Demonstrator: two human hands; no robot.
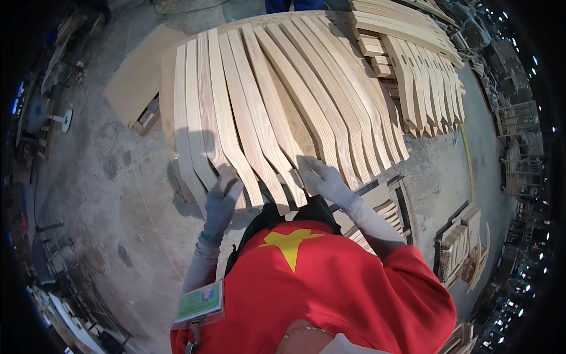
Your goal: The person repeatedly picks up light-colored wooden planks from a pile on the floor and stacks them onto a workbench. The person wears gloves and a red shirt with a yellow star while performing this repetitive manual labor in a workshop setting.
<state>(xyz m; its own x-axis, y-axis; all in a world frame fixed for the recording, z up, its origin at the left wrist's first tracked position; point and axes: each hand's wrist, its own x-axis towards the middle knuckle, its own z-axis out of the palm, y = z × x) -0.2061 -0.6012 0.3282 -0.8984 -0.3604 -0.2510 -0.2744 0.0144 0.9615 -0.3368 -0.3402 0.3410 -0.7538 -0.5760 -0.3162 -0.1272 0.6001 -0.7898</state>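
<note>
Long, curved pale wooden slats [243, 106] lie side by side, their bent ends toward me. My left hand [227, 186], in a light glove, is closed around the near end of a pinkish slat [207, 112] left of the middle. Farther right, my right hand [324, 180], gloved the same way, has its fingers curled over the near end of another slat [272, 97]. Part of each grip is hidden under the hand. Between my hands, several slat ends [275, 192] stick out toward my body. A wedge-shaped gap opens beyond my right hand.
The slats rest on a brown board [167, 106]. At the far right stand stacks of slotted wooden pieces [421, 88]. A flat cardboard sheet [138, 76] lies on the left. More wood is piled at the right [457, 251]. Someone's blue-clad legs [295, 5] show beyond the far edge.
</note>
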